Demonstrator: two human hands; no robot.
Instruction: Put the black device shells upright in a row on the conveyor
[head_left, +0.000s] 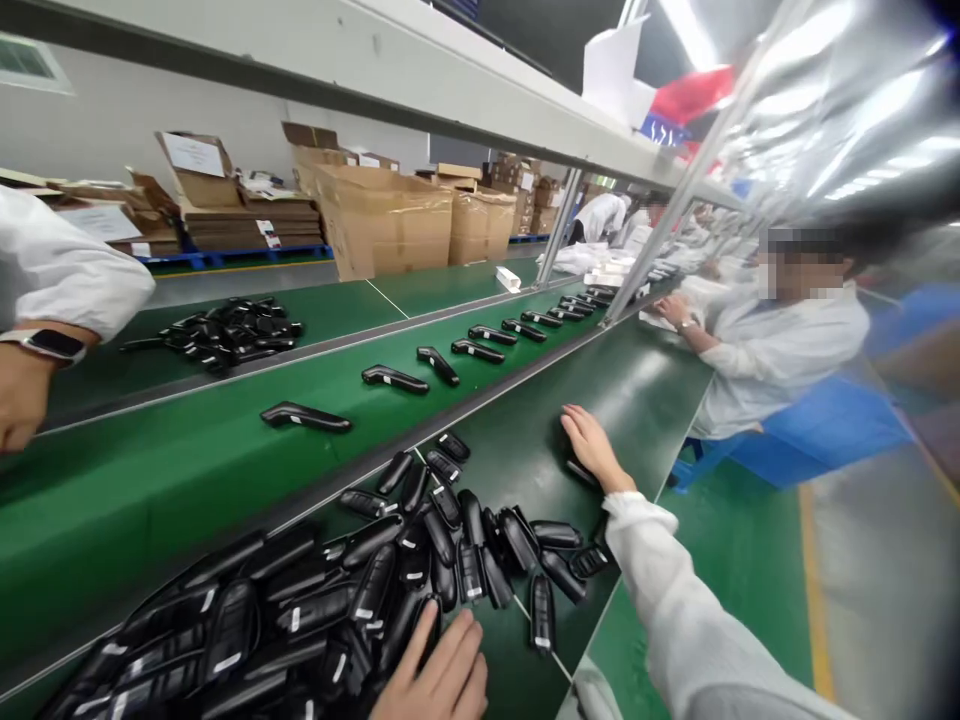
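Note:
A heap of black, oblong plastic devices with small white labels covers the near part of the green worktable. My left hand is at the bottom, fingers spread over the heap's near edge and touching the devices there. To the right, my right hand rests low over the tabletop, its fingers curved over a black device. Most of that device is hidden beneath the palm. Near its wrist lie a few loose devices.
Angled black devices lie in a row on the green conveyor belt. Beyond is another black pile, beside a co-worker's hand. A metal post stands at the belt's edge; another person sits at right.

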